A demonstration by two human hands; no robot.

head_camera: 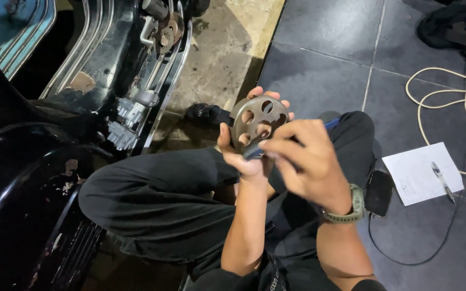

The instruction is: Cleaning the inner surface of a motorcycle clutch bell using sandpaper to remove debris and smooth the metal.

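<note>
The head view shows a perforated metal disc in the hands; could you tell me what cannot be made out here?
- Tool under the right hand: fingers cover all but a blue end.
- Metal disc: its back, hidden against the left hand.
- Paper sheet: its surface too small to tell.
- Cable: cut off by the right edge.

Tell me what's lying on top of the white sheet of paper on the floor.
A pen lies on the white paper, near its right edge. Whatever is under the sheet is covered.
</note>
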